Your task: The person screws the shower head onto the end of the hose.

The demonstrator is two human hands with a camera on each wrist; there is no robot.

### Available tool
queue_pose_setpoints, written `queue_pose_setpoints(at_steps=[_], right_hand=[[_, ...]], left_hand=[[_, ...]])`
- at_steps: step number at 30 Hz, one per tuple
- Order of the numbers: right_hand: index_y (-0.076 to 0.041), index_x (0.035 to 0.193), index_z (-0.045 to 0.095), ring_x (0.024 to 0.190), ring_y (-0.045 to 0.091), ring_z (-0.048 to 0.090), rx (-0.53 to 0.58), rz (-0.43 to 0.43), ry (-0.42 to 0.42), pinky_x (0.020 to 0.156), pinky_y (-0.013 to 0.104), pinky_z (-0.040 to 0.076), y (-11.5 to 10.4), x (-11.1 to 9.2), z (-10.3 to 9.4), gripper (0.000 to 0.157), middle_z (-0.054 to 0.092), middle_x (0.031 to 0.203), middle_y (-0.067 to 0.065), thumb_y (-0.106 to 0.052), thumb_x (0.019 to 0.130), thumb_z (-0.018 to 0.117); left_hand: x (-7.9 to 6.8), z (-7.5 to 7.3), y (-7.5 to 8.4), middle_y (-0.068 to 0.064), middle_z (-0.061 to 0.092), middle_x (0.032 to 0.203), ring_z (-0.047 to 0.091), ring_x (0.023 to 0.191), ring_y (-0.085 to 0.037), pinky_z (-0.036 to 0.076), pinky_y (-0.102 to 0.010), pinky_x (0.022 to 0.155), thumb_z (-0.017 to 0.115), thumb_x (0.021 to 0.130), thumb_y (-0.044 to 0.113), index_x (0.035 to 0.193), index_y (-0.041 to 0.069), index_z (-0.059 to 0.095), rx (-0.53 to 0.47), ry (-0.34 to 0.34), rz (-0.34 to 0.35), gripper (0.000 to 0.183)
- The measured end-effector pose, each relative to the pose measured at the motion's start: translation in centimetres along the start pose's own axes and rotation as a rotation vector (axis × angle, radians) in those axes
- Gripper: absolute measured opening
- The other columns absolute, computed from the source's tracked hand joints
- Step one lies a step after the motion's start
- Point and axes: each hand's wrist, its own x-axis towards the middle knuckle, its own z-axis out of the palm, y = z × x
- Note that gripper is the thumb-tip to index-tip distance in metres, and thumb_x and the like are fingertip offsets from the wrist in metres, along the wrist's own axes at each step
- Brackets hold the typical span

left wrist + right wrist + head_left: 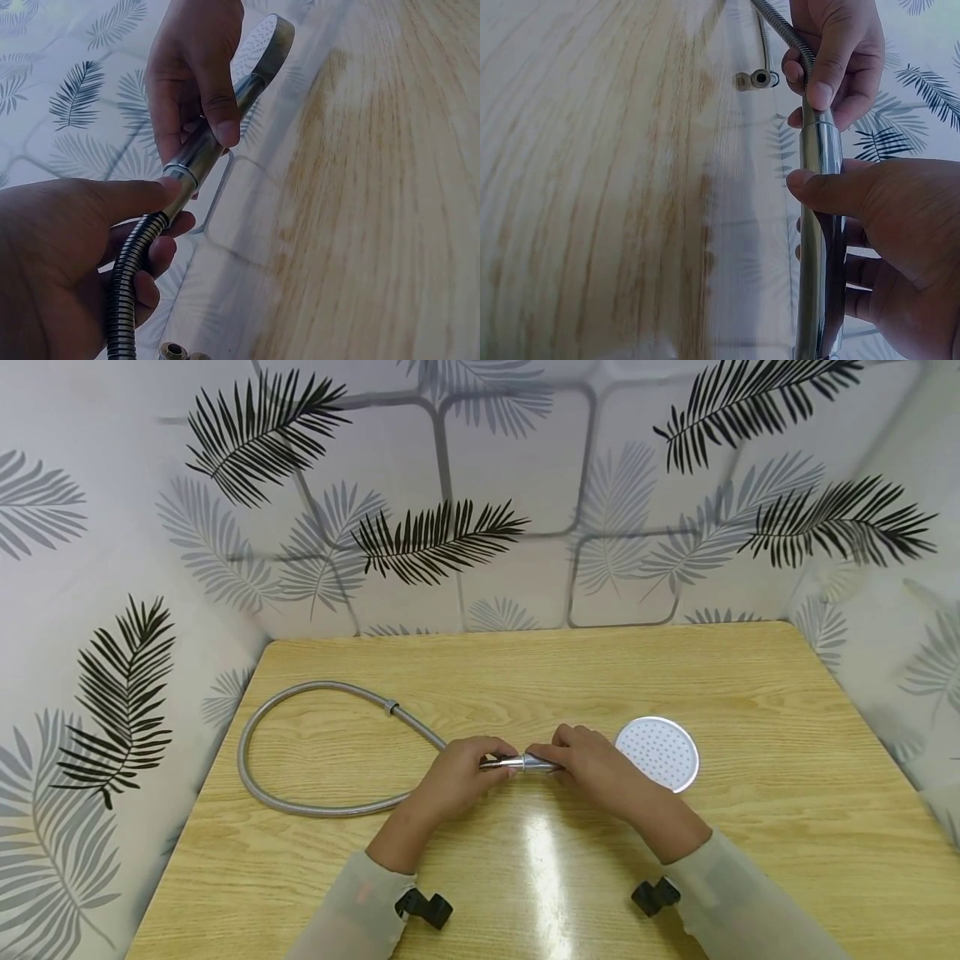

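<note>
A chrome hand shower with a white, dotted round face (pixel 657 753) lies across the middle, its handle (pixel 822 154) gripped by my right hand (pixel 596 768). The thumb presses along the handle while the fingers curl behind it. My left hand (pixel 461 772) pinches the metal end fitting (pixel 180 193) of a ribbed shower hose (pixel 124 296) between thumb and fingers. That fitting meets the handle's end in line, with the joint showing between both hands. From the left hand, the hose (pixel 242 747) loops out to the left. My right hand and forearm hide part of the handle in the head view.
A metal collar (pixel 391 707) sits on the hose's upper run. The wooden table (pixel 765 860) ends at the back against a leaf-patterned backdrop (pixel 510 468). A black wrist mount (pixel 424 910) hangs at the left sleeve, another (pixel 656 896) at the right.
</note>
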Motion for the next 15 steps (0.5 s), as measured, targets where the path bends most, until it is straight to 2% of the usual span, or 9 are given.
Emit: queue_pose_setpoints(at_steps=[15], right_hand=[[-0.019, 0.131, 0.069, 0.082, 0.015, 0.057, 0.028, -0.009, -0.065, 0.072, 0.032, 0.046, 0.12, 0.02, -0.13, 0.041, 0.066, 0.1, -0.001, -0.014, 0.09, 0.076]], left_hand=[[0.06, 0.27, 0.34, 0.003, 0.074, 0.11, 0.069, 0.094, -0.011, 0.055, -0.024, 0.078, 0.073, 0.094, 0.024, 0.111, 0.018, 0.075, 0.163, 0.025, 0.051, 0.018]])
